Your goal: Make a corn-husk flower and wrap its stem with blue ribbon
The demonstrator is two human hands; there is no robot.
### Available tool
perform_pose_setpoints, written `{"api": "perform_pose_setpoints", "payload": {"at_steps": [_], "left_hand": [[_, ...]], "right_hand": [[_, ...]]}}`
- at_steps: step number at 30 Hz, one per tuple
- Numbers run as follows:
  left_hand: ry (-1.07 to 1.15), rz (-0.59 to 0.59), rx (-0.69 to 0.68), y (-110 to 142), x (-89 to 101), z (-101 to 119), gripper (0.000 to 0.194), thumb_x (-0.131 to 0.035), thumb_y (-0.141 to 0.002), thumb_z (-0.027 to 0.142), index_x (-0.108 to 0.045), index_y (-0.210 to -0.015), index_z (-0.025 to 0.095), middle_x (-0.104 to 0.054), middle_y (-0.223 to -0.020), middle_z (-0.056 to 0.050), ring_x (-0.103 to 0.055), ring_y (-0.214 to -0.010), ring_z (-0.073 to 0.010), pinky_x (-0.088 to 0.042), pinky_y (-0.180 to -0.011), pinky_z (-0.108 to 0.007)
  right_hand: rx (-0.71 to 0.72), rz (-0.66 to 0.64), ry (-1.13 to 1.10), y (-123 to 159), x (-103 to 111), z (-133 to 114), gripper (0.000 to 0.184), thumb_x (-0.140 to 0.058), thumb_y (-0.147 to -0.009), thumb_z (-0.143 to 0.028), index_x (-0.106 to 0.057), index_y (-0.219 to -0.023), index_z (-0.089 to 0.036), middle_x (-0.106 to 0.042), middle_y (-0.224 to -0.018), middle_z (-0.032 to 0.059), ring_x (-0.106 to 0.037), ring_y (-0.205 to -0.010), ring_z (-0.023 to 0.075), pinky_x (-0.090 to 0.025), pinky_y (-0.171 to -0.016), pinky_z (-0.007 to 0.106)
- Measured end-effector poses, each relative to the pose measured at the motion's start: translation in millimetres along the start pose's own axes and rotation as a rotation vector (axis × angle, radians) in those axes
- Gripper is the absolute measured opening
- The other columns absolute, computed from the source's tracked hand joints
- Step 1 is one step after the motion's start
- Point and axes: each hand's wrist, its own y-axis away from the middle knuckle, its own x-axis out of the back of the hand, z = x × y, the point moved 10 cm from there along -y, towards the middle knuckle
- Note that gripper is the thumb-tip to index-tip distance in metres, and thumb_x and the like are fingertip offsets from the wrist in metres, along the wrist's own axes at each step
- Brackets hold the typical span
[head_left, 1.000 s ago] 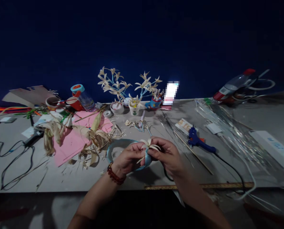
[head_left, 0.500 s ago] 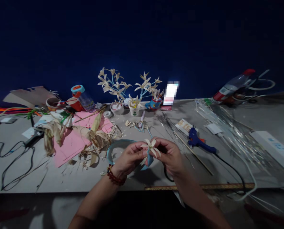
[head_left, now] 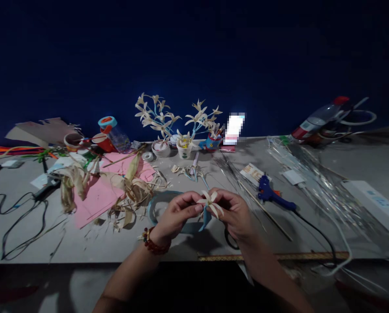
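Observation:
A cream, star-shaped artificial flower (head_left: pixel 210 202) is held between my two hands above the front of the table. Light blue tape (head_left: pixel 203 221) hangs from just below its petals. My left hand (head_left: pixel 181 211) pinches the flower's base and tape from the left, fingers closed. From the other side my right hand (head_left: pixel 235 213) also has its fingers closed around the flower; its stem is mostly hidden. Under my hands lies a blue loop of tape or ribbon (head_left: pixel 153 213). Behind them are small loose flowers with blue stems (head_left: pixel 191 171).
Pink paper (head_left: pixel 96 204) and dried husks (head_left: pixel 72 187) spread to the left. A blue glue gun (head_left: pixel 274 195) with a cord, wire bundles (head_left: pixel 318 182) and a power strip (head_left: pixel 377 198) lie right. Cups holding flower branches (head_left: pixel 184 150) stand behind, beside a phone (head_left: pixel 234 128).
The flower has turned and shifted slightly right, with its petals facing me more. The blue tape beneath it now hangs in a longer strip. Both hands keep their grip.

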Motion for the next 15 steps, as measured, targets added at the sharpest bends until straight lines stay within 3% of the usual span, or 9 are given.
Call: {"api": "perform_pose_setpoints", "payload": {"at_steps": [6,11,15], "left_hand": [[-0.204,0.049,-0.163,7,-0.1,20,0.015,-0.076,-0.080,0.028,-0.071,-0.091,0.019,-0.068,-0.088,-0.003,-0.058,-0.080,-0.0143,-0.046,-0.072,-0.023],[-0.317,0.077,-0.320,14,-7.0,43,0.009,-0.072,-0.084,0.024,-0.069,-0.092,0.020,-0.066,-0.087,-0.003,-0.059,-0.083,-0.0148,-0.047,-0.076,-0.024],[-0.323,0.078,-0.316,15,-6.1,44,0.009,-0.072,-0.084,0.025,-0.069,-0.088,0.018,-0.064,-0.086,-0.004,-0.058,-0.081,-0.0152,-0.047,-0.073,-0.025]], "right_hand": [[-0.007,0.029,-0.026,0,2,2,0.027,-0.086,-0.067,-0.036,-0.064,-0.067,-0.021,-0.056,-0.070,-0.0014,-0.052,-0.067,0.0142,-0.042,-0.063,0.026],[0.017,0.033,0.055,0,2,-2,0.029,-0.084,-0.069,-0.042,-0.065,-0.067,-0.021,-0.056,-0.068,-0.0013,-0.050,-0.066,0.0140,-0.040,-0.061,0.026],[0.068,0.007,0.141,1,1,-4,0.020,-0.081,-0.074,-0.037,-0.068,-0.071,-0.021,-0.059,-0.071,-0.0001,-0.053,-0.068,0.0148,-0.042,-0.064,0.027]]}}
